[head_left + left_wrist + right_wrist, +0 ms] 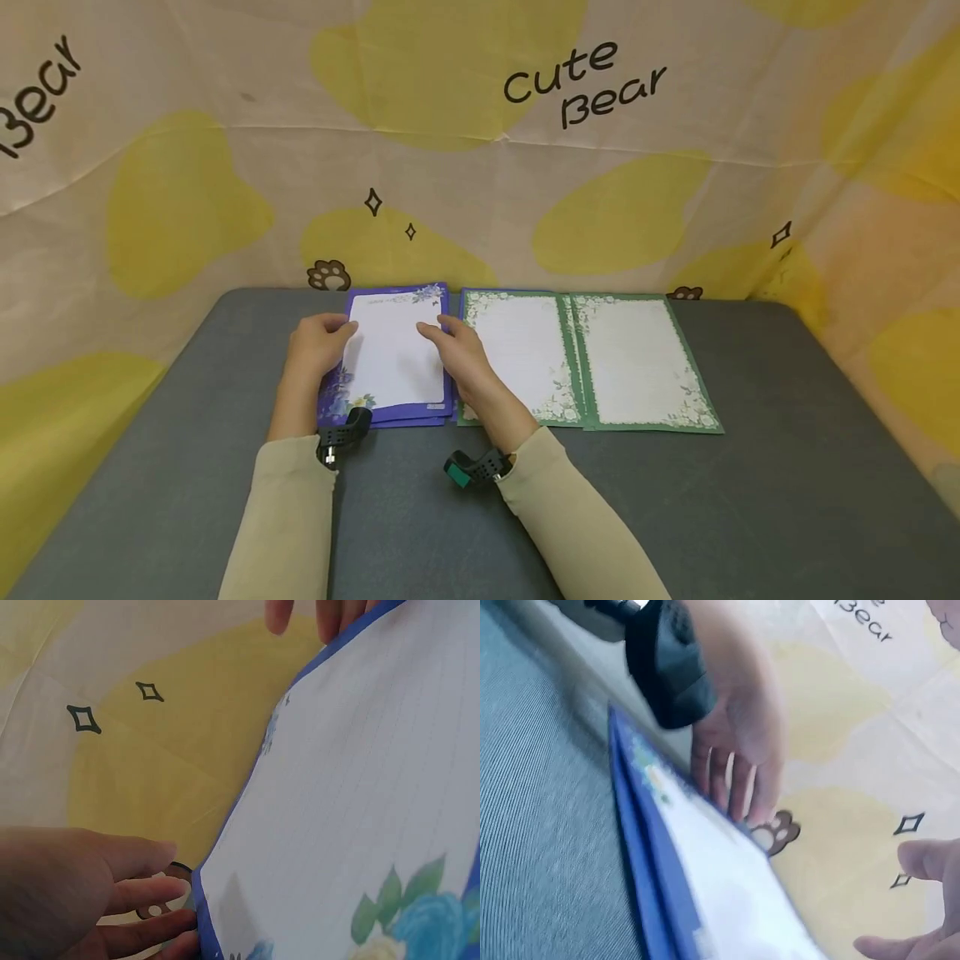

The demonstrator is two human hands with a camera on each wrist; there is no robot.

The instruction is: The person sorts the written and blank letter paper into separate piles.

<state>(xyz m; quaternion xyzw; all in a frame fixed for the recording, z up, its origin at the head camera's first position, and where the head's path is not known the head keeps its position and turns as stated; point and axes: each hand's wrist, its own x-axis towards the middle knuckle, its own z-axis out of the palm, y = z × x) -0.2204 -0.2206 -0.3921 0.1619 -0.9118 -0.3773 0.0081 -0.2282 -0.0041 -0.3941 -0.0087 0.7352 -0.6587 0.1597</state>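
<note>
A stack of blue-bordered letter paper (397, 354) with flowers printed at its corners lies left of centre on the table in the head view. My left hand (313, 346) is at its left edge; in the left wrist view the extended fingertips (178, 919) meet the blue border. On the opposite side, my right hand (467, 358) has its fingers along the right edge, with the thumb apart over the sheet. In the right wrist view the blue paper (705, 855) shows several layers slightly fanned at the near corner, and both hands flank it.
Two green-bordered stacks of paper lie to the right, the nearer one (517, 354) partly behind my right forearm and the other (633, 358) beside it. The grey table (637, 508) ends at a patterned cloth backdrop (465, 183).
</note>
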